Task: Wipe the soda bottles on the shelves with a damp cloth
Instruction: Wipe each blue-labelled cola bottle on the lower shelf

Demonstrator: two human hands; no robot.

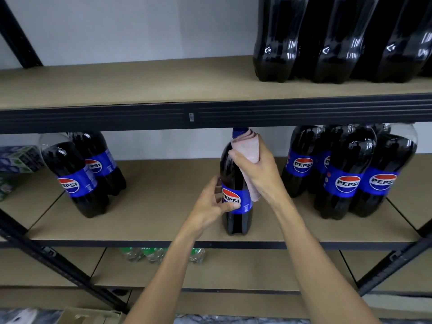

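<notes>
On the middle shelf (163,206) of a dark metal rack, a person wipes a single soda bottle (231,170) that stands upright near the front edge, well apart from a pair of bottles (74,181) to the left and a tight cluster (346,174) to the right. The left hand (211,203) curls round the blue label to steady the bottle, while the right hand (259,169) grips a pale pink cloth (246,148) wrapped over the neck and shoulder, its tail hanging down the bottle's side. The blue cap (239,131) sits just beneath the rail (140,115) of the shelf above. The risk appears to lie in that position. A firm downward or outward stroke of the cloth could tip the bottle towards the open edge if the steadying grip slackens, and damp plastic would probably be slippery under the fingers. Lifting the bottle to reach its base could knock the cap against the rail overhead.
</notes>
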